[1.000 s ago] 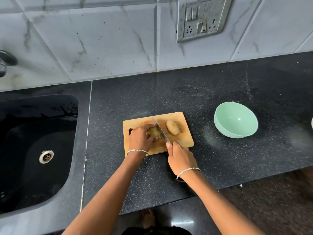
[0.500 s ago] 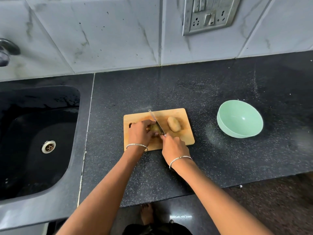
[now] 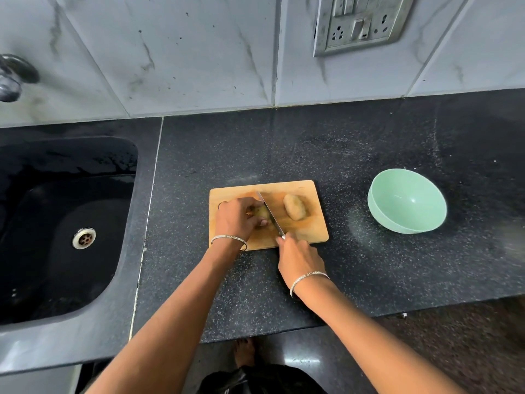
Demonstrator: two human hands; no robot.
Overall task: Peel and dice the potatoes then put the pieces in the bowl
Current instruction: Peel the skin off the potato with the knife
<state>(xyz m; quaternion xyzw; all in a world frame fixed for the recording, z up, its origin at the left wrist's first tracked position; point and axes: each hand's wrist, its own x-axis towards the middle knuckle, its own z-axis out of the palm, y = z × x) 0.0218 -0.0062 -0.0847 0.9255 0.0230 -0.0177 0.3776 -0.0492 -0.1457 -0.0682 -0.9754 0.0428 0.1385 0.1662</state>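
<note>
1. Plainly, we saw the left hand (image 3: 235, 217) at the centre of the frame, its fingers curled over a potato (image 3: 262, 213) and pinning it to the wooden cutting board (image 3: 312, 234).
2. That potato showed just right of the left hand's knuckles, mostly hidden beneath the fingers.
3. We saw the right hand (image 3: 301, 258) below and right of it, at the board's lower edge, wrapped round the handle of a knife (image 3: 266, 207).
4. The blade slanted up and left from the right hand and lay against the right side of the held potato.
5. A second potato (image 3: 295, 206) lay on the board's right half, right of the blade and apart from both hands.
6. We noted the pale green bowl (image 3: 406, 200) on the dark counter (image 3: 369, 137) at the right of the frame, well apart from the board.
</note>
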